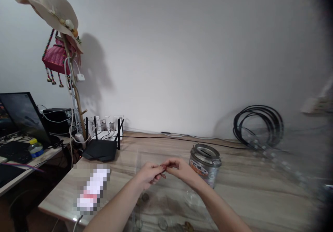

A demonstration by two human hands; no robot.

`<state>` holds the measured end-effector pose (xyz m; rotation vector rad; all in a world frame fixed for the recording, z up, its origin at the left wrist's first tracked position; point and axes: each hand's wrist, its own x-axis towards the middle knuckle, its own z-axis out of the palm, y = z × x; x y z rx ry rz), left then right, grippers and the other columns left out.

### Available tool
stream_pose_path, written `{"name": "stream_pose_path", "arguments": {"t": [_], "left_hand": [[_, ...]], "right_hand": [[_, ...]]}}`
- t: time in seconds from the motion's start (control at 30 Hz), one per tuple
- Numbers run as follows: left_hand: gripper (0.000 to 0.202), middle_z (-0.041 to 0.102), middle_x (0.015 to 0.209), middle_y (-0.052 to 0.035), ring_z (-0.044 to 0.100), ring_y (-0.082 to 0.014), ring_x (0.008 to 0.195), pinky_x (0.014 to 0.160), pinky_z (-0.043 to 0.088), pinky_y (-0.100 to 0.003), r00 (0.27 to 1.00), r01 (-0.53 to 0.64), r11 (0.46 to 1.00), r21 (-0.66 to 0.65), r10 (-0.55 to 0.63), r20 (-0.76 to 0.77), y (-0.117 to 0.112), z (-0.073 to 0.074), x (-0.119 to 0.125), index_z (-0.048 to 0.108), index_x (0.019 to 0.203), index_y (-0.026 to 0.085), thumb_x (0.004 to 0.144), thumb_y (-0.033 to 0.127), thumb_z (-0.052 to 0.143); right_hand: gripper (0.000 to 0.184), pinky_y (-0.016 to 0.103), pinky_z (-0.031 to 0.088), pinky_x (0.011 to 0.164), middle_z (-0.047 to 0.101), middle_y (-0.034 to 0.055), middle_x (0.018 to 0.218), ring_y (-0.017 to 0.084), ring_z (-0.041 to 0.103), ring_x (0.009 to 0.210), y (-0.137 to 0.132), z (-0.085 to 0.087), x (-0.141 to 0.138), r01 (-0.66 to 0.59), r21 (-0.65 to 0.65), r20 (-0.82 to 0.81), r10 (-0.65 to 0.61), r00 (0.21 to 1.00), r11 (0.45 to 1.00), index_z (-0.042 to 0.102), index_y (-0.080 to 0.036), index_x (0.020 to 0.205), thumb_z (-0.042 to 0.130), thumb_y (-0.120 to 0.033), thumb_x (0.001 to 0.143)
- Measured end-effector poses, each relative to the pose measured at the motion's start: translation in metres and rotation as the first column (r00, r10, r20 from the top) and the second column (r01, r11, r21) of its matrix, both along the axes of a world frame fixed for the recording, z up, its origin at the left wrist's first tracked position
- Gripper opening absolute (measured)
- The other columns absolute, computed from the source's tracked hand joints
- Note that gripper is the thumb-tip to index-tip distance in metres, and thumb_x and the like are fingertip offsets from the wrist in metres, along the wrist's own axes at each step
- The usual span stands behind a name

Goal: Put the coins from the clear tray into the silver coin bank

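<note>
My left hand and my right hand meet above the wooden table, fingertips pinched together on a small thin object, perhaps a coin, too small to name surely. A metal tin with a slotted lid stands just right of my right hand. Several coins lie on the table under my forearms, on what looks like clear plastic.
A black router sits at the table's back left, by a power strip. A coil of black cable leans on the wall at right. A blurred-out white item lies at left. A laptop and bottle occupy a side desk.
</note>
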<state>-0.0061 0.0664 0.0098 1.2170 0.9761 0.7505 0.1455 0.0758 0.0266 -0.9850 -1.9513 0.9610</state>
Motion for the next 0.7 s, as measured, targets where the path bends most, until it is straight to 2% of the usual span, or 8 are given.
{"name": "stream_pose_path", "arguments": {"t": [0.1, 0.2, 0.23, 0.33, 0.37, 0.43, 0.6, 0.7], "left_hand": [[0.043, 0.037, 0.044, 0.0079, 0.018, -0.0002, 0.033, 0.039, 0.005, -0.020, 0.999, 0.036, 0.999, -0.011, -0.036, -0.002, 0.001, -0.002, 0.000, 0.055, 0.073, 0.013, 0.064, 0.055, 0.052], [0.040, 0.036, 0.045, 0.0072, 0.018, -0.0003, 0.032, 0.039, 0.004, -0.020, 0.997, 0.077, 0.995, -0.060, -0.075, 0.033, 0.003, -0.003, 0.000, 0.056, 0.076, 0.013, 0.071, 0.052, 0.045], [0.037, 0.037, 0.046, 0.0066, 0.018, -0.0004, 0.032, 0.039, 0.004, -0.020, 0.997, 0.069, 0.993, -0.099, -0.064, 0.050, 0.003, -0.003, -0.001, 0.056, 0.076, 0.013, 0.074, 0.047, 0.042], [0.021, 0.039, 0.051, 0.0049, 0.020, -0.0003, 0.033, 0.039, 0.004, -0.019, 0.995, 0.012, 0.969, -0.246, 0.013, 0.099, 0.005, 0.000, -0.002, 0.055, 0.075, 0.011, 0.074, 0.027, 0.040], [0.018, 0.040, 0.052, 0.0045, 0.022, -0.0002, 0.033, 0.039, 0.004, -0.019, 0.993, -0.005, 0.961, -0.278, 0.038, 0.113, 0.005, 0.001, -0.002, 0.055, 0.075, 0.011, 0.072, 0.020, 0.040], [0.019, 0.044, 0.055, 0.0030, 0.026, -0.0003, 0.035, 0.039, 0.006, -0.018, 0.990, -0.020, 0.958, -0.287, 0.060, 0.129, 0.004, 0.003, -0.002, 0.055, 0.079, 0.010, 0.067, 0.014, 0.040], [0.024, 0.055, 0.063, -0.0019, 0.027, -0.0002, 0.036, 0.039, 0.009, -0.018, 0.994, -0.039, 0.986, -0.163, 0.056, 0.099, 0.002, 0.005, -0.001, 0.053, 0.088, 0.010, 0.066, 0.018, 0.047], [0.034, 0.058, 0.065, -0.0023, 0.024, 0.0000, 0.035, 0.039, 0.009, -0.018, 0.991, -0.067, 0.993, -0.093, 0.077, 0.108, 0.001, 0.004, -0.001, 0.048, 0.096, 0.010, 0.066, 0.025, 0.051]], "right_hand": [[0.020, 0.028, 0.044, 0.063, 0.065, 0.0052, 0.069, 0.015, 0.057, 0.065, 0.000, -0.001, -0.001, 0.046, 0.014, 0.040, -0.047, 0.998, 0.999, 0.063, -0.014, 0.071, 0.052, -0.027, 0.062], [0.024, 0.028, 0.044, 0.062, 0.065, 0.0054, 0.070, 0.016, 0.056, 0.064, -0.002, 0.012, 0.017, 0.297, 0.214, 0.058, -0.316, 0.947, 0.931, 0.064, -0.016, 0.075, 0.047, -0.027, 0.064], [0.025, 0.028, 0.043, 0.063, 0.065, 0.0056, 0.074, 0.016, 0.056, 0.066, -0.002, 0.020, 0.029, 0.421, 0.324, 0.030, -0.454, 0.891, 0.847, 0.065, -0.017, 0.077, 0.045, -0.028, 0.065], [0.028, 0.030, 0.041, 0.061, 0.064, 0.0067, 0.080, 0.019, 0.055, 0.071, -0.001, 0.042, 0.071, 0.696, 0.535, -0.032, -0.812, 0.582, 0.478, 0.066, -0.019, 0.079, 0.043, -0.030, 0.067], [0.028, 0.030, 0.039, 0.055, 0.064, 0.0070, 0.077, 0.021, 0.055, 0.068, 0.001, 0.046, 0.083, 0.734, 0.533, 0.034, -0.878, 0.478, 0.421, 0.066, -0.021, 0.079, 0.044, -0.031, 0.066], [0.025, 0.029, 0.034, 0.046, 0.064, 0.0071, 0.073, 0.022, 0.054, 0.061, 0.005, 0.050, 0.102, 0.766, 0.502, 0.181, -0.915, 0.360, 0.401, 0.068, -0.024, 0.075, 0.046, -0.031, 0.064], [0.021, 0.027, 0.030, 0.042, 0.065, 0.0069, 0.070, 0.020, 0.053, 0.054, 0.010, 0.043, 0.107, 0.742, 0.485, 0.294, -0.885, 0.360, 0.463, 0.069, -0.026, 0.070, 0.050, -0.030, 0.061], [0.028, 0.029, 0.035, 0.049, 0.064, 0.0075, 0.077, 0.022, 0.054, 0.067, 0.003, 0.042, 0.091, 0.723, 0.597, 0.153, -0.933, 0.325, 0.349, 0.066, -0.023, 0.081, 0.045, -0.032, 0.067]]}}
